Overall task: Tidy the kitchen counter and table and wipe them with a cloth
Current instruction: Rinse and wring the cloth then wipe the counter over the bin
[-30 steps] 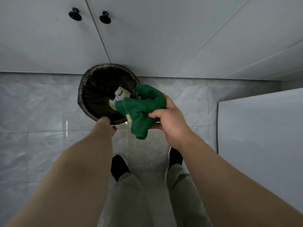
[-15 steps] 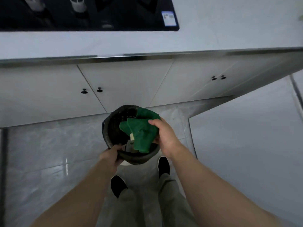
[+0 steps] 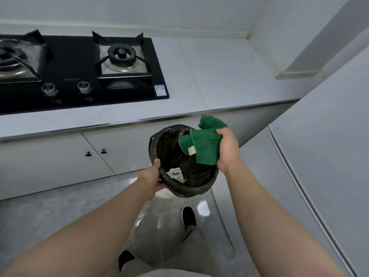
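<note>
Counter (image 3: 219, 72) of pale stone runs behind and above the bin (image 3: 191, 189), from far to its left to past its right side. Well left of the bin, up on that counter, sits a black gas stove (image 3: 79, 80) with two burners and two knobs. Lower down, left of the bin, are white cupboard doors (image 3: 60, 162) with small dark knobs. At the bin's left rim the left hand (image 3: 153, 176) grips it, thumb hooked over the edge and fingers out of sight underneath, so the mouth tips toward the person. The bin is round and lined with a black bag. A scrap of white packaging (image 3: 175, 173) lies inside near that thumb. Over the bin's right half hangs the green cloth (image 3: 205, 144), bunched, with a small pale tag. The right hand (image 3: 228, 150) holds it, fingers curled round its right edge. Below the bin two black shoes (image 3: 188, 215) stand on the grey floor (image 3: 50, 212). Far right of the bin rises a tall pale panel (image 3: 329, 146).
</note>
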The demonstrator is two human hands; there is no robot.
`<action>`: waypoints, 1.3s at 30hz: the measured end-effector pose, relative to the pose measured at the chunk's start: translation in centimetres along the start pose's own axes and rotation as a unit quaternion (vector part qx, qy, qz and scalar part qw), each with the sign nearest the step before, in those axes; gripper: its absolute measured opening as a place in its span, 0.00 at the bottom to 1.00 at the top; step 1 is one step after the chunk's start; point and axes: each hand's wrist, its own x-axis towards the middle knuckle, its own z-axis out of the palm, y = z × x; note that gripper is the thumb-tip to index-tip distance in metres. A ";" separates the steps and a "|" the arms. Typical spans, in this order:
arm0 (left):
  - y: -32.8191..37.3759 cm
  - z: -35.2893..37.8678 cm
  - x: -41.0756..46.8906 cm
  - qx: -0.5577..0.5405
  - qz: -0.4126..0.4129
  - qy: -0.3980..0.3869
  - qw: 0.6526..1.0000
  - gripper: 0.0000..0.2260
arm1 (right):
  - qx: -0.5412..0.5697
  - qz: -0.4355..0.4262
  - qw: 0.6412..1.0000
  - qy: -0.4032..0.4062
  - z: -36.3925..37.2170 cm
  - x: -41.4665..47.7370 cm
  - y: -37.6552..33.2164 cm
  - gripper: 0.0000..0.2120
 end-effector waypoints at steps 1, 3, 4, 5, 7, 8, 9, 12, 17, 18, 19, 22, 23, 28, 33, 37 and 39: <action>0.1 1.0 0.2 -0.001 -0.002 0.005 1.000 0.19 | -0.009 -0.029 1.000 -0.001 -0.3 1.6 -1.9 0.13; 0.3 2.6 0.7 -0.001 -0.007 0.009 1.000 0.19 | -0.042 -0.088 0.995 0.002 -0.6 5.2 -5.9 0.10; 0.3 3.6 1.1 -0.003 -0.010 0.014 1.000 0.19 | -0.067 -0.120 0.991 0.008 -0.8 7.4 -8.1 0.11; 0.4 4.2 1.2 -0.002 -0.013 0.016 1.000 0.19 | -0.094 -0.152 0.984 0.020 -0.8 9.4 -9.8 0.13; 0.3 5.2 1.4 -0.018 -0.023 0.023 0.999 0.18 | -0.186 -0.202 0.960 0.064 -0.9 13.5 -12.8 0.15; 0.2 6.3 1.8 -0.031 -0.029 0.030 0.999 0.18 | -0.247 -0.220 0.940 0.081 -1.2 16.0 -14.4 0.17; 0.1 6.9 2.0 -0.046 -0.031 0.039 0.998 0.19 | -0.315 -0.240 0.913 0.096 -1.2 18.3 -15.7 0.19; 0.0 8.9 2.5 -0.080 -0.046 0.064 0.994 0.19 | -0.514 -0.265 0.804 0.135 -1.8 24.8 -18.1 0.22; -0.7 11.0 3.2 -0.100 -0.056 0.086 0.990 0.20 | -0.694 -0.154 0.701 0.058 -3.1 32.8 -15.9 0.28; -0.8 11.3 3.2 -0.105 -0.054 0.086 0.989 0.20 | -0.700 -0.129 0.701 0.039 -3.3 33.4 -15.1 0.30; -0.8 11.6 3.2 -0.116 -0.053 0.089 0.988 0.20 | -0.698 -0.119 0.706 0.025 -3.2 34.0 -14.2 0.31; -0.6 12.3 2.9 -0.139 -0.050 0.095 0.984 0.19 | -0.673 -0.149 0.725 0.011 -2.7 34.1 -12.6 0.31; -0.5 12.4 2.8 -0.146 -0.051 0.097 0.983 0.19 | -0.665 -0.158 0.730 -0.002 -2.3 33.8 -12.2 0.30; 0.3 12.8 1.7 -0.159 -0.050 0.104 0.981 0.18 | -0.656 -0.235 0.704 -0.138 1.7 29.6 -8.9 0.26; 1.6 12.4 0.6 -0.142 -0.039 0.113 0.983 0.17 | -0.682 -0.236 0.655 -0.223 4.4 26.7 -7.3 0.25; 2.0 12.1 0.2 -0.128 -0.038 0.120 0.984 0.17 | -0.685 -0.237 0.615 -0.309 5.5 25.1 -7.1 0.24; 2.3 12.0 0.0 -0.116 -0.038 0.124 0.985 0.18 | -0.683 -0.220 0.603 -0.347 5.9 24.7 -7.4 0.23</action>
